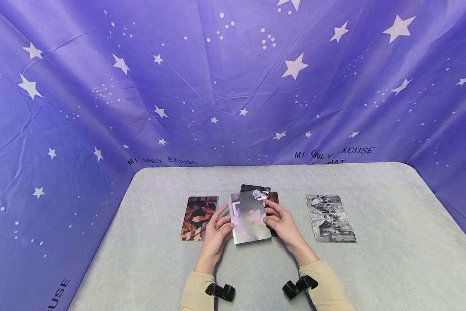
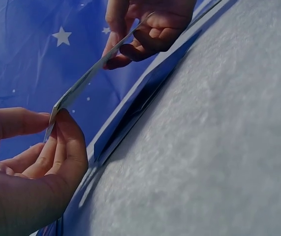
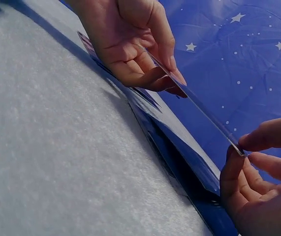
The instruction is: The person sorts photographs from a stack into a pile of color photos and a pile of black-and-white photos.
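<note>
one photo (image 1: 249,217) is held just above the grey table (image 1: 392,259) — left hand (image 1: 216,235) pinching its left edge, right hand (image 1: 281,222) pinching the right. under it lies a dark pile of photos (image 1: 273,199); single photos lie apart on each side.

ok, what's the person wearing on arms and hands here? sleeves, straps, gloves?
Both hands are bare: no gloves, rings or markings show on the left hand or the right hand. Each forearm is in a long cream sleeve ending at the wrist. At each cuff sits a black strap: the left wrist strap and the right wrist strap. No cables are visible.
</note>
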{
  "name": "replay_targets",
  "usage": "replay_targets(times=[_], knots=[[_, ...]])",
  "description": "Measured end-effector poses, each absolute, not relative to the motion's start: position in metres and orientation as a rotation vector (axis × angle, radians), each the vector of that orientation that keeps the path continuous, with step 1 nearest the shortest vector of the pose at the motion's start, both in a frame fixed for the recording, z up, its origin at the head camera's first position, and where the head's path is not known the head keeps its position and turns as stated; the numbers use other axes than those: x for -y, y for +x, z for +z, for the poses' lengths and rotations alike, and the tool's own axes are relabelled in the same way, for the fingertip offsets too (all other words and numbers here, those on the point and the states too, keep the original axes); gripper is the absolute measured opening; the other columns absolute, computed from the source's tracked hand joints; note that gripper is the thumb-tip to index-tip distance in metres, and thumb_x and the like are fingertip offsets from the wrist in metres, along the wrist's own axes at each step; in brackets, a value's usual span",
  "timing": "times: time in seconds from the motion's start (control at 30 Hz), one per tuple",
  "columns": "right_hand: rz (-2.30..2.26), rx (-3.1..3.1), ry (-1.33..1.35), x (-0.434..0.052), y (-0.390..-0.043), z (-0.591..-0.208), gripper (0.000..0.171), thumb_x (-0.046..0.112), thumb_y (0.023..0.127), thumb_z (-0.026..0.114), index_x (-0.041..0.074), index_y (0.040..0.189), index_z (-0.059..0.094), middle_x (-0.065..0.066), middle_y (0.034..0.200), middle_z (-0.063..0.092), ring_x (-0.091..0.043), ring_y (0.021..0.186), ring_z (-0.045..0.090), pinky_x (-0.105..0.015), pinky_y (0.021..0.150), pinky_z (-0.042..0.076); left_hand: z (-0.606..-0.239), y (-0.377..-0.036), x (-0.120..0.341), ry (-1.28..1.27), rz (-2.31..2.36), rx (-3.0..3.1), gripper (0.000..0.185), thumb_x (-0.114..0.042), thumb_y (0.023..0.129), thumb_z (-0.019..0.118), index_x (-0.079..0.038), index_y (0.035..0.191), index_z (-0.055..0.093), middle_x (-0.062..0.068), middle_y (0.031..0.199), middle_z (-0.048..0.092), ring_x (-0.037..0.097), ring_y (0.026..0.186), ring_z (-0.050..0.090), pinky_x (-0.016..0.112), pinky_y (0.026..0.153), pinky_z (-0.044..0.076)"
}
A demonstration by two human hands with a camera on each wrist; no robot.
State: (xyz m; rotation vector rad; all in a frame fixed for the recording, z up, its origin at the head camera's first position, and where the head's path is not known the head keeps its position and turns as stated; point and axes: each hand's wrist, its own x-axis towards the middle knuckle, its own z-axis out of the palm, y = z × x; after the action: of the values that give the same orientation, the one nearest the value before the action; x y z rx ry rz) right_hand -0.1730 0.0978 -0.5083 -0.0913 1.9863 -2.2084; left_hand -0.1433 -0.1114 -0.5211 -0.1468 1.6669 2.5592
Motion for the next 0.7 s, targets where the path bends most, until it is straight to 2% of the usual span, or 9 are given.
replay_targets(times=[0.2,0.5,0.7], knots=[[-2.187,-1.959,-0.114,-0.093,-0.173,-0.509,0.062,-0.015,0.082,0.055,-0.005,0.141,0.041,-0.024,0.112,0.055,-0.009,0.08,0.06,-0.021,0.074,0.049,-0.523,-0.143,0.119,-0.119,2.545,-1.687,0.066,0.016,0.086,0.049,0.0,0.147,0.032,0.012,0.109,0.064,0.013,0.087,0.065,0.03,0.074,0.055],[-2.148,-1.949,-0.231,-0.084,-0.173,-0.511,0.063,-0.014,0.083,0.054,-0.006,0.143,0.037,-0.028,0.112,0.059,-0.012,0.082,0.062,-0.022,0.072,0.049,-0.523,-0.14,0.132,-0.122,2.51,-1.721,0.068,0.016,0.086,0.049,-0.004,0.149,0.033,0.012,0.11,0.063,0.013,0.087,0.062,0.03,0.072,0.055],[-2.138,-1.926,-0.251,-0.077,-0.173,-0.513,0.063,-0.013,0.084,0.055,-0.006,0.144,0.036,-0.024,0.111,0.059,-0.01,0.08,0.061,-0.021,0.07,0.049,-0.523,-0.139,0.14,-0.107,2.507,-1.725,0.069,0.016,0.085,0.049,-0.005,0.149,0.033,0.012,0.11,0.062,0.013,0.087,0.062,0.03,0.072,0.055]])
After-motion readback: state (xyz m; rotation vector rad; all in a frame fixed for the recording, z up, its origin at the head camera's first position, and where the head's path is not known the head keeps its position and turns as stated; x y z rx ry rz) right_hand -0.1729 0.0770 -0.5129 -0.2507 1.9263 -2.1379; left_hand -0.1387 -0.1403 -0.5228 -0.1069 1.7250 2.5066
